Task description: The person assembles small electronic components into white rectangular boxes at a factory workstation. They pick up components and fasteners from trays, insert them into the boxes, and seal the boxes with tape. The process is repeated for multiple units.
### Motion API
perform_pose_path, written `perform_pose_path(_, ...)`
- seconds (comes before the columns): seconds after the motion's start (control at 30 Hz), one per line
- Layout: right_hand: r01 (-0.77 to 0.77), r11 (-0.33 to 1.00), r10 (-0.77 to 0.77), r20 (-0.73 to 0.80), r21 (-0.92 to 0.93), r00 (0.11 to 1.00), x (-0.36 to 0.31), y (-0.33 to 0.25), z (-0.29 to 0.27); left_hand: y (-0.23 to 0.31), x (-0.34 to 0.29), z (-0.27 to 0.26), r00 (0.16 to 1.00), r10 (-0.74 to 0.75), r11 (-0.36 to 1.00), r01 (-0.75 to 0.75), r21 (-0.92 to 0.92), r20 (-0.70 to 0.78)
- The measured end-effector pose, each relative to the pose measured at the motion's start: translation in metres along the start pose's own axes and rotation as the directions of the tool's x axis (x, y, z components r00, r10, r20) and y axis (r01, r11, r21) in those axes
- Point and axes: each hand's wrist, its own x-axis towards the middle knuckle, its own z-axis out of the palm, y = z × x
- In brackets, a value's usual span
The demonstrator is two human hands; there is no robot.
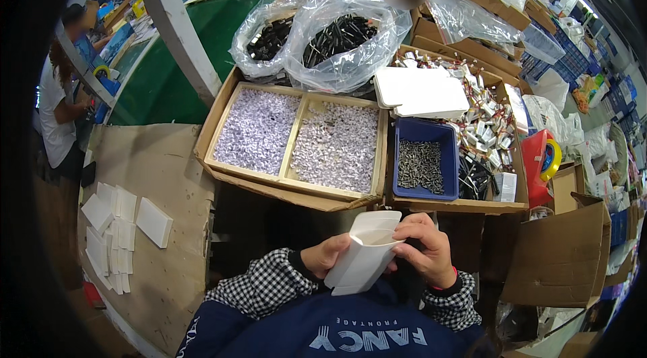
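In the head view, the left hand (325, 255) grips the side of a white, rectangular thin-card carton (362, 262), held tilted before the torso, its open end away from the body. The right hand (426, 250) pinches the rim at that end between thumb and fingers. The step in hand appears to be working the carton's mouth; the next move seems to call for a steady left grip and light right fingertips. Flat white cartons (121, 240) lie piled leftward on a tan board (158, 156).
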Motion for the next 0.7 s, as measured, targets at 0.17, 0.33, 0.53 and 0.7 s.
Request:
perform_pose_path(0.17,-0.129,0.981,0.146,-0.113,0.143,0.983,-0.010,0.003,0.012,-0.010,0.001,-0.013,0.999,0.035,0.984,-0.031,0.175,-0.019)
perform_pose_path(0.33,-0.378,0.798,0.385,0.085,0.470,0.919,-0.029,0.004,0.013,-0.040,0.000,-0.017,0.999,-0.008,0.998,0.010,-0.055,0.035)
perform_pose_path(0.53,-0.673,0.454,0.585,0.375,0.584,0.719,-0.029,-0.003,0.011,-0.053,0.005,-0.019,0.993,-0.076,0.991,0.085,-0.100,0.087)
perform_pose_path(0.7,-0.582,0.651,0.490,0.315,0.487,0.812,-0.018,-0.006,0.012,-0.049,0.006,-0.019,0.990,-0.110,0.988,0.118,-0.099,0.085)
